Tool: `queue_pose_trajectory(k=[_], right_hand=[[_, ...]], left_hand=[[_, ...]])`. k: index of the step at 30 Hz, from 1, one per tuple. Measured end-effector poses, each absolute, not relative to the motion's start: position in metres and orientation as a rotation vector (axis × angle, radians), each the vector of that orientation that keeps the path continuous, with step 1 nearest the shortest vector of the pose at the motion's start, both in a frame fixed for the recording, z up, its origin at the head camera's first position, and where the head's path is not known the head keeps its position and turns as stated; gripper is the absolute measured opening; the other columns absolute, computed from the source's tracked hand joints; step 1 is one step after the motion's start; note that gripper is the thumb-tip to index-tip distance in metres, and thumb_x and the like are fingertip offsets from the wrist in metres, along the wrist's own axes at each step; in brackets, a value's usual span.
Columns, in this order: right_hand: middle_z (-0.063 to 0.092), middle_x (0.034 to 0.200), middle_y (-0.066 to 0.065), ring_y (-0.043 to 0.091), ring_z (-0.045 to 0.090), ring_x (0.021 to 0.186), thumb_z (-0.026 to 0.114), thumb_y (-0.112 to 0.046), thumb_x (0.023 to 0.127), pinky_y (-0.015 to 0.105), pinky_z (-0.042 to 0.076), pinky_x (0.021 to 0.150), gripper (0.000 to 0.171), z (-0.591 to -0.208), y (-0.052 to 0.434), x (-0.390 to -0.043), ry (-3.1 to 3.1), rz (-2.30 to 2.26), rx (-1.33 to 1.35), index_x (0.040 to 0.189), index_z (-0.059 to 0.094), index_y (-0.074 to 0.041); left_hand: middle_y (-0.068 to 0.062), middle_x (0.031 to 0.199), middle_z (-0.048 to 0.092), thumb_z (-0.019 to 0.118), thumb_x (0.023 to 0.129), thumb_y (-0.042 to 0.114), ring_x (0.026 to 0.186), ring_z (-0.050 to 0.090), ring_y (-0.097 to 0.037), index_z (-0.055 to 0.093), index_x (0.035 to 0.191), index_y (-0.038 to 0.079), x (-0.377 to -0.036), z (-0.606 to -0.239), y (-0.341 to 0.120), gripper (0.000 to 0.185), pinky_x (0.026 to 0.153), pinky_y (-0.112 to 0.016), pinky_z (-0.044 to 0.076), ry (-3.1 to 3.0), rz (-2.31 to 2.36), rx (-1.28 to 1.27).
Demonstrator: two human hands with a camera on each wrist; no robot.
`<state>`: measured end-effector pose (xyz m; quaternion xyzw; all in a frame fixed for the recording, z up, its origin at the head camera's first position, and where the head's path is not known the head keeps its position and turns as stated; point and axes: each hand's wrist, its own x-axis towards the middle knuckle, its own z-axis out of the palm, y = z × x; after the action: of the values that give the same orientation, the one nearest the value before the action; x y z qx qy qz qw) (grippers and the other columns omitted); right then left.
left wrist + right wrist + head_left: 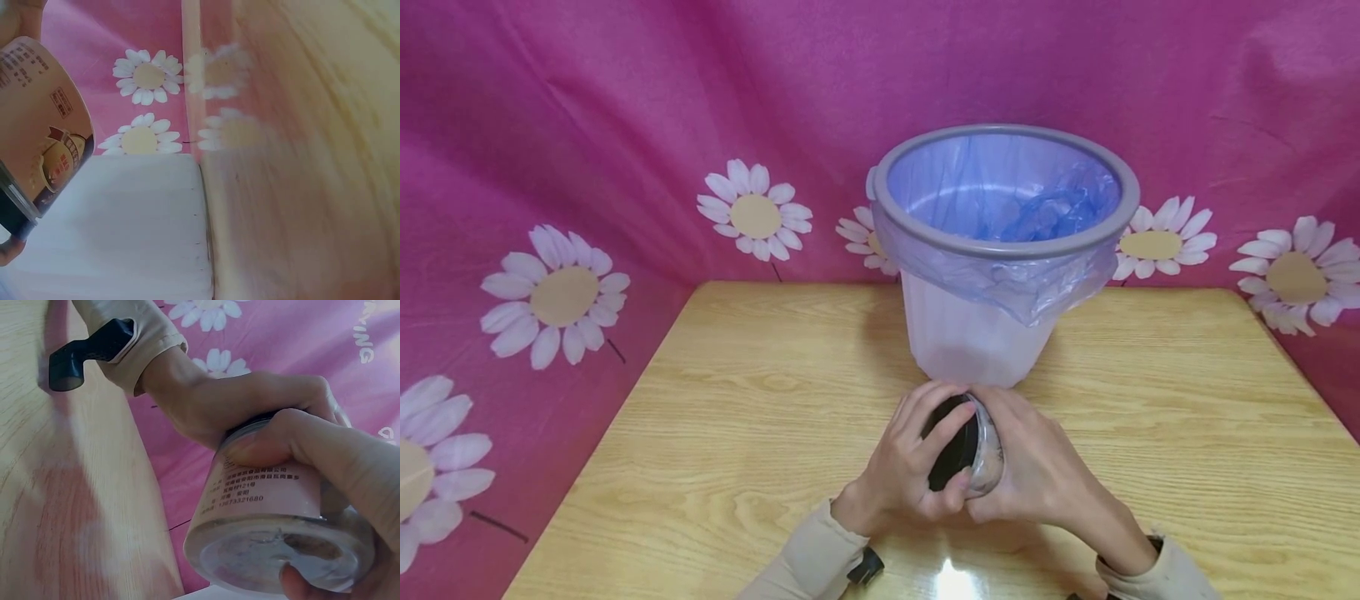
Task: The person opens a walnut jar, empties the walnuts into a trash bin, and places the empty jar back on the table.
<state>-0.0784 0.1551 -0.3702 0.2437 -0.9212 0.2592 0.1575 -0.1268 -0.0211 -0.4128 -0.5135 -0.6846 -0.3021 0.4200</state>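
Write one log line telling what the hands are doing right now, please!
left hand: grips dark lid | right hand: grips jar body | jar: held above table | bin: lined, behind hands

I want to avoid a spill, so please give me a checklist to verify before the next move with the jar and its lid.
1. Left hand grips the black lid: ok.
2. Right hand holds the jar body firmly: ok, fingers wrap round it.
3. Lid still on the jar: ok, it is seated.
4. Jar upright: not ok, it lies tilted sideways between the hands.
5. Bin near and open, liner folded over the rim: ok, it stands just behind the hands.
6. Jar contents: cannot tell.
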Motion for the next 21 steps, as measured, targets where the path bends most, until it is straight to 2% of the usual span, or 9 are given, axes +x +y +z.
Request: queue_pose_trajectory(k=[6, 12, 15, 21], right_hand=[[0.059, 0.117, 0.007, 0.024, 0.057, 0.103, 0.085, -0.034, 0.038, 0.046, 0.054, 0.074, 0.103, -0.370, 0.155, -0.079, -2.631, 0.696, 0.674, 0.131, 0.048, -0.008], [0.059, 0.117, 0.010, 0.027, 0.057, 0.105, 0.086, -0.033, 0.037, 0.048, 0.055, 0.076, 0.104, -0.369, 0.159, -0.082, -2.613, 0.678, 0.662, 0.130, 0.049, -0.004], [0.059, 0.118, 0.007, 0.025, 0.056, 0.106, 0.087, -0.032, 0.037, 0.047, 0.053, 0.080, 0.105, -0.368, 0.163, -0.082, -2.618, 0.744, 0.678, 0.131, 0.049, -0.005], [0.059, 0.115, 0.003, 0.019, 0.057, 0.101, 0.088, -0.031, 0.037, 0.043, 0.053, 0.080, 0.102, -0.365, 0.167, -0.082, -2.627, 0.816, 0.753, 0.128, 0.050, -0.008]], left_hand=[[-0.023, 0.123, 0.052, 0.037, 0.093, 0.036, 0.114, 0.052, -0.033, 0.052, 0.126, -0.001, -0.122, -0.410, -0.018, 0.052, 0.100, -0.040, 0.044, -1.799, -0.845, -1.224], [-0.017, 0.128, 0.049, 0.035, 0.098, 0.044, 0.117, 0.049, -0.027, 0.048, 0.133, 0.002, -0.113, -0.406, -0.015, 0.056, 0.102, -0.034, 0.042, -2.006, -0.956, -1.098], [-0.020, 0.129, 0.048, 0.038, 0.097, 0.044, 0.119, 0.048, -0.030, 0.046, 0.133, 0.001, -0.116, -0.404, -0.017, 0.056, 0.104, -0.036, 0.041, -1.936, -0.886, -1.186], [-0.031, 0.128, 0.047, 0.050, 0.090, 0.040, 0.120, 0.049, -0.041, 0.046, 0.128, 0.001, -0.133, -0.401, -0.025, 0.055, 0.105, -0.044, 0.041, -1.601, -0.684, -1.468]])
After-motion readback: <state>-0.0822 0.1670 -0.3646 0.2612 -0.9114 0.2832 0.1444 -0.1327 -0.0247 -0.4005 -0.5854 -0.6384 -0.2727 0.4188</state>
